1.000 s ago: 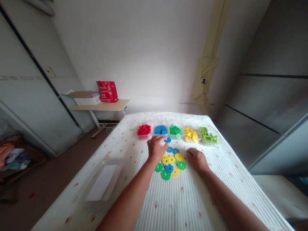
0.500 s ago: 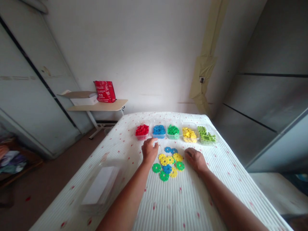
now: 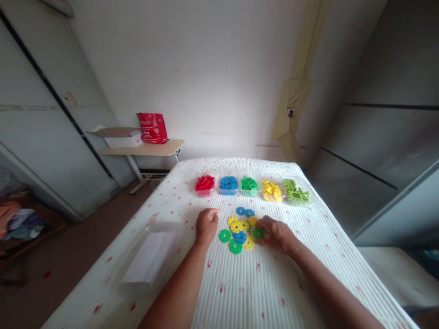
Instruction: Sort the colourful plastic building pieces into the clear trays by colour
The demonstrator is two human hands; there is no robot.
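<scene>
My right hand [image 3: 275, 234] is at the right edge of a loose pile of flower-shaped plastic discs. Its thumb and fingers close around the rim of a green disc [image 3: 258, 233], covering part of it. My left hand [image 3: 206, 225] rests left of the pile, loosely curled, with a gap between thumb and forefinger and nothing visible in it. Between the hands lie yellow discs [image 3: 236, 227], a blue disc [image 3: 240, 237] and two other green discs, one the left green disc [image 3: 225, 236], the other the front green disc [image 3: 235, 246]. Two blue discs [image 3: 245, 212] lie at the pile's far side.
A row of clear tubs stands beyond the pile: red pieces [image 3: 205, 183], blue pieces [image 3: 228, 183], green pieces [image 3: 248, 184], yellow pieces [image 3: 272, 189] and light-green pieces [image 3: 297, 192]. A clear container [image 3: 147, 260] holding something white lies left. Behind is a side table [image 3: 161, 148] with a red bag [image 3: 152, 128].
My right hand has moved left and nearer onto the green disc at the pile's right. My left hand has drawn back from the tubs. The view has shifted slightly.
</scene>
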